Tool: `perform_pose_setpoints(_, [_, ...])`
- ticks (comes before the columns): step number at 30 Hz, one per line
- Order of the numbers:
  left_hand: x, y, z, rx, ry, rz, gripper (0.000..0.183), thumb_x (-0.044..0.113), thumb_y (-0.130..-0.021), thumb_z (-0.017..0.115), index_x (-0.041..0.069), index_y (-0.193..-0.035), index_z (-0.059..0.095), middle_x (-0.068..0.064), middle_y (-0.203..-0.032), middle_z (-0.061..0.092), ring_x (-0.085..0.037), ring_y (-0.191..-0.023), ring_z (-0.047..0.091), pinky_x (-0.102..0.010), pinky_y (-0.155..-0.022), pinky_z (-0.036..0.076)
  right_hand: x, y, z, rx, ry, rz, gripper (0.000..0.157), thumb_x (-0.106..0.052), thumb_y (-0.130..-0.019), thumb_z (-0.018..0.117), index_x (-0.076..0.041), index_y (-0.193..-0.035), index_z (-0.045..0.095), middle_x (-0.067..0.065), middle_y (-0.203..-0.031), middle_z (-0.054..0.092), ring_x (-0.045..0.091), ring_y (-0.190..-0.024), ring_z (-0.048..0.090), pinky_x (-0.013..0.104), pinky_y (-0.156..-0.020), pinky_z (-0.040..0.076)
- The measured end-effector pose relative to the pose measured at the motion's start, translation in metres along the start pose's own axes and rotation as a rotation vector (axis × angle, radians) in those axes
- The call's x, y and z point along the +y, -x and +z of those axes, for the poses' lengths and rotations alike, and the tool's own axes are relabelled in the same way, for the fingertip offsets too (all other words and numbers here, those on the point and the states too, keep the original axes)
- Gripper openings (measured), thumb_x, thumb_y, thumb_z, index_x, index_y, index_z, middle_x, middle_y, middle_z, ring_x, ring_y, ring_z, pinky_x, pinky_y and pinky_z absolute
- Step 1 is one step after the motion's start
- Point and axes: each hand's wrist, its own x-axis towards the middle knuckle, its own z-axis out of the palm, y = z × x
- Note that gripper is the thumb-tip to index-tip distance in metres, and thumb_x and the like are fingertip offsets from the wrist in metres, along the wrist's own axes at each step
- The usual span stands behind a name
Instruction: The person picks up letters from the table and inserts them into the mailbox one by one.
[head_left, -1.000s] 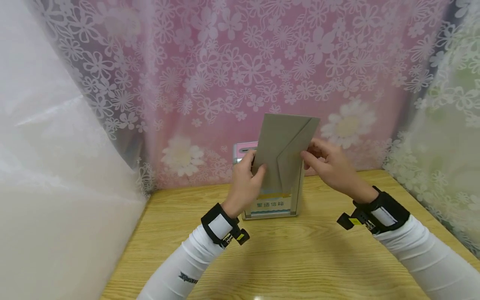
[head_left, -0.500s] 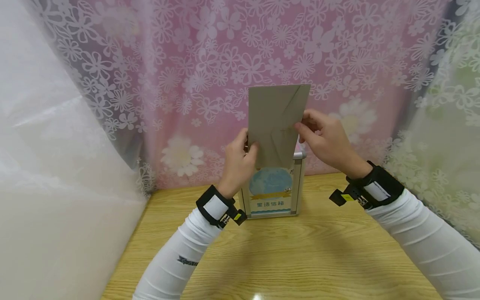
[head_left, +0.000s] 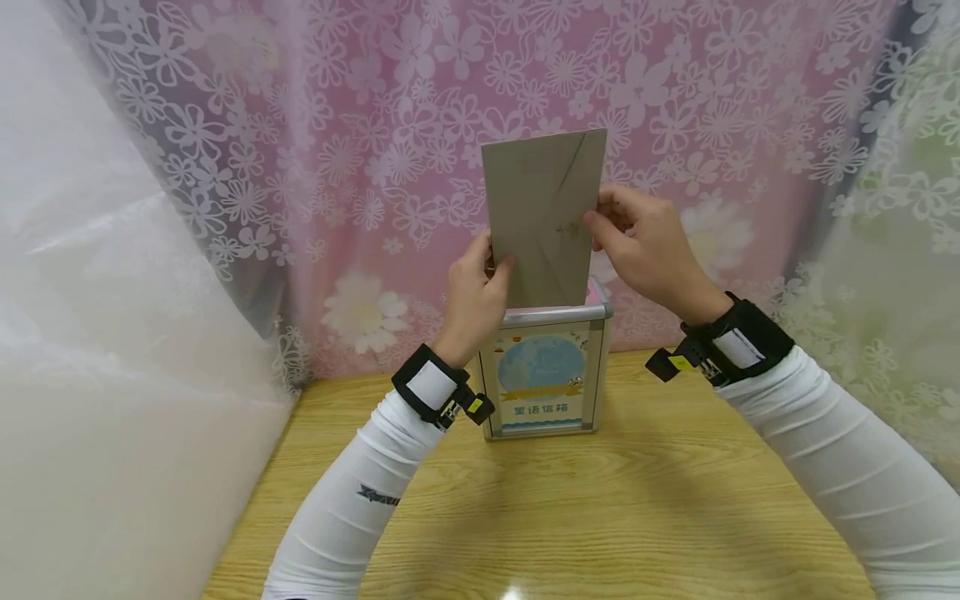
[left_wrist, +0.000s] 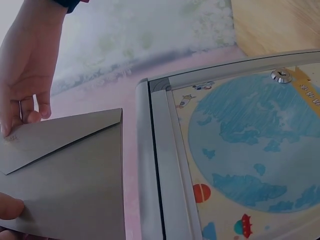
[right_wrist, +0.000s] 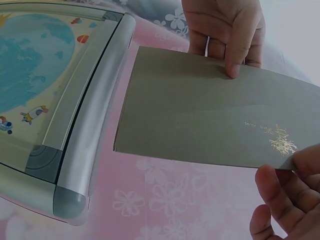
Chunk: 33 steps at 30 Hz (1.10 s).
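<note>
A grey-brown envelope (head_left: 536, 217) stands nearly upright over the mailbox (head_left: 543, 375), its diagonal flap edge facing the head camera. Gold lettering (right_wrist: 282, 142) marks it in the right wrist view. My left hand (head_left: 474, 300) pinches the lower left edge, thumb in front. On the right edge, higher up, my right hand (head_left: 647, 243) pinches it between thumb and fingers. The mailbox has a silver frame, a blue globe picture and a small lock (left_wrist: 281, 75). In the head view the envelope hides most of its pink top; whether its bottom edge touches that top I cannot tell.
The mailbox stands on a wood-grain table (head_left: 585, 508), near its back edge. A pink floral curtain (head_left: 420, 167) hangs behind it. White sheeting (head_left: 135, 333) borders the left side, and a pale green floral curtain (head_left: 892, 275) the right.
Both hands have raised the envelope from in front of the mailbox to above its top edge. Its tilt has shifted from right to slightly left. The mailbox has not moved.
</note>
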Motion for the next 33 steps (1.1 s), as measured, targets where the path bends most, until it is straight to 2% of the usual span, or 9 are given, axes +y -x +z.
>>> perform_pose_setpoints(6, [-0.003, -0.007, 0.0, 0.009, -0.024, -0.02, 0.023, -0.001, -0.096, 0.047, 0.004, -0.117, 0.056, -0.012, -0.108, 0.066, -0.01, -0.089, 0.06, -0.038, -0.074, 0.055, -0.013, -0.007, 0.003, 0.02, 0.035, 0.009, 0.014, -0.005, -0.095, 0.055, 0.001, -0.103, 0.064, 0.012, -0.076, 0.062, 0.012, -0.065, 0.05, 0.026, -0.058, 0.039])
perform_pose_setpoints(11, [-0.01, -0.009, 0.001, 0.012, -0.031, -0.011, 0.026, -0.001, -0.096, 0.045, 0.005, -0.12, 0.055, -0.012, -0.11, 0.065, -0.009, -0.093, 0.058, -0.039, -0.078, 0.054, -0.026, -0.01, 0.005, 0.026, 0.012, 0.006, 0.011, 0.004, -0.093, 0.054, 0.007, -0.1, 0.062, 0.019, -0.076, 0.061, 0.016, -0.063, 0.049, 0.028, -0.058, 0.039])
perform_pose_setpoints(13, [-0.014, -0.009, 0.002, 0.009, -0.031, -0.017, 0.028, -0.002, -0.096, 0.045, 0.006, -0.122, 0.055, -0.012, -0.11, 0.065, -0.008, -0.094, 0.058, -0.039, -0.079, 0.053, -0.022, -0.01, 0.007, 0.02, 0.006, 0.007, 0.011, 0.003, -0.093, 0.054, 0.006, -0.1, 0.062, 0.019, -0.076, 0.06, 0.016, -0.063, 0.049, 0.027, -0.058, 0.04])
perform_pose_setpoints(20, [-0.026, -0.006, 0.005, -0.006, -0.073, -0.077, 0.036, -0.002, -0.095, 0.047, 0.008, -0.129, 0.054, -0.012, -0.112, 0.065, -0.009, -0.094, 0.057, -0.038, -0.079, 0.052, 0.017, -0.005, 0.019, -0.013, 0.007, 0.038, 0.012, -0.009, -0.095, 0.057, -0.004, -0.102, 0.065, 0.008, -0.08, 0.063, 0.012, -0.067, 0.051, 0.028, -0.06, 0.042])
perform_pose_setpoints(25, [-0.032, -0.003, 0.005, -0.018, -0.077, -0.129, 0.031, 0.0, -0.094, 0.048, 0.006, -0.123, 0.054, -0.013, -0.109, 0.065, -0.011, -0.092, 0.058, -0.037, -0.077, 0.052, 0.029, 0.0, 0.028, -0.031, -0.001, 0.046, 0.011, -0.012, -0.095, 0.057, -0.005, -0.098, 0.066, 0.007, -0.079, 0.064, 0.011, -0.068, 0.052, 0.031, -0.058, 0.041])
perform_pose_setpoints(29, [-0.033, -0.004, 0.005, 0.034, -0.002, -0.137, 0.038, 0.001, -0.09, 0.053, 0.008, -0.127, 0.046, -0.009, -0.104, 0.059, -0.012, -0.089, 0.056, -0.034, -0.077, 0.051, 0.036, 0.008, 0.035, -0.039, 0.005, 0.071, 0.011, -0.012, -0.095, 0.057, -0.004, -0.096, 0.065, 0.007, -0.079, 0.064, 0.011, -0.066, 0.052, 0.032, -0.057, 0.04])
perform_pose_setpoints(33, [-0.029, -0.009, 0.004, 0.118, 0.067, -0.077, 0.055, -0.001, -0.089, 0.054, 0.011, -0.138, 0.034, -0.01, -0.109, 0.053, -0.015, -0.093, 0.053, -0.034, -0.08, 0.05, 0.041, 0.016, 0.041, -0.054, -0.001, 0.126, 0.011, -0.013, -0.095, 0.056, -0.005, -0.094, 0.064, 0.007, -0.08, 0.063, 0.013, -0.065, 0.049, 0.033, -0.057, 0.038])
